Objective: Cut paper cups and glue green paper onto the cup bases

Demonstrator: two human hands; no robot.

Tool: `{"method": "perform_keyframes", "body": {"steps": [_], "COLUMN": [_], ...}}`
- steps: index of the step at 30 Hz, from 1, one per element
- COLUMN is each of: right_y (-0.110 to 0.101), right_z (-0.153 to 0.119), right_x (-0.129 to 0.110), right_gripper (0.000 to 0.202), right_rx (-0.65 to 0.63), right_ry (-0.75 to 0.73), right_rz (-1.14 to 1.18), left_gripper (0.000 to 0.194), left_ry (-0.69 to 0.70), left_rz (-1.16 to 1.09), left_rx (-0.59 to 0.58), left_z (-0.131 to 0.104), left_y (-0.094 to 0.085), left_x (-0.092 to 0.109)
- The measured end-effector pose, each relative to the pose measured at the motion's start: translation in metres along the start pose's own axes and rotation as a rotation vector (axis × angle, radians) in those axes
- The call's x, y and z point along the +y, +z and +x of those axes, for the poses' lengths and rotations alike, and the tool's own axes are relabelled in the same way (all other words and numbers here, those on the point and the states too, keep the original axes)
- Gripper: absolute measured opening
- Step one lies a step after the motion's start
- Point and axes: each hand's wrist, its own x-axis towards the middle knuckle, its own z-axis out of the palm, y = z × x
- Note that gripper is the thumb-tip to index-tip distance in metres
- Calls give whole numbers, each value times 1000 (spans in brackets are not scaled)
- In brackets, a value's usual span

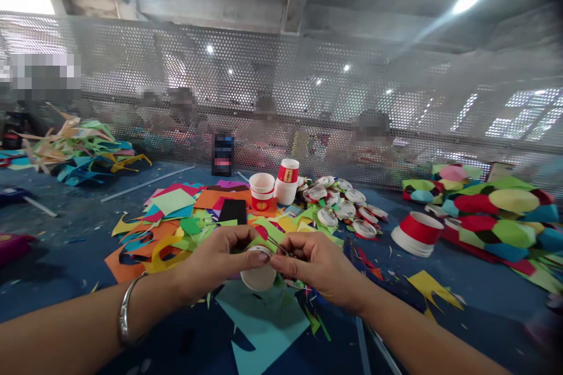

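Note:
Close in front of me, my left hand (233,255) pinches a white paper cup (259,279) together with a piece of green paper at its edge. The cup is tilted, with its pale round face toward me. Between the fingers of my right hand (312,261) is a pair of scissors (276,242), with thin blades pointing at the green and red paper by the cup. Their handles are mostly hidden by my fingers. Beneath both hands lies a light blue paper sheet (264,322) with a curved cut-out.
Coloured paper sheets (173,202) and scraps spread behind my hands. Stacked paper cups (263,190), a phone (223,154) and cup cut-offs (345,209) stand farther back. A red-and-white cup stack (417,233) and colourful paper pieces (497,211) lie right; a scrap heap (83,146) left.

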Motion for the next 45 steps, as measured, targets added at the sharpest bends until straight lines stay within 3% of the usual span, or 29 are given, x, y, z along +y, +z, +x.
{"method": "perform_keyframes", "body": {"steps": [5,9,15,22,29,45], "right_y": [-2,-5,-9,-12,-16,-15], "right_z": [0,2,5,6,6,6], "right_x": [3,6,10,11,17,14], "right_gripper": [32,32,31,39,41,43], "right_rx": [63,153,189,230,219,148], "right_ry": [-50,-101,-132,-93,-70,-44], "right_rz": [20,7,-14,21,18,41], "left_gripper": [31,43,37,25,23,26], "left_ry": [-110,-230,-254,-66,40,74], "left_rz": [-206,-244,-330,-161,-62,-18], "left_rx": [27,-50,-11,85,86,43], "left_z": [-2,-4,1,6,9,9], "left_y": [2,1,-6,-12,-13,-7], "left_x": [5,9,8,0,0,0]}}
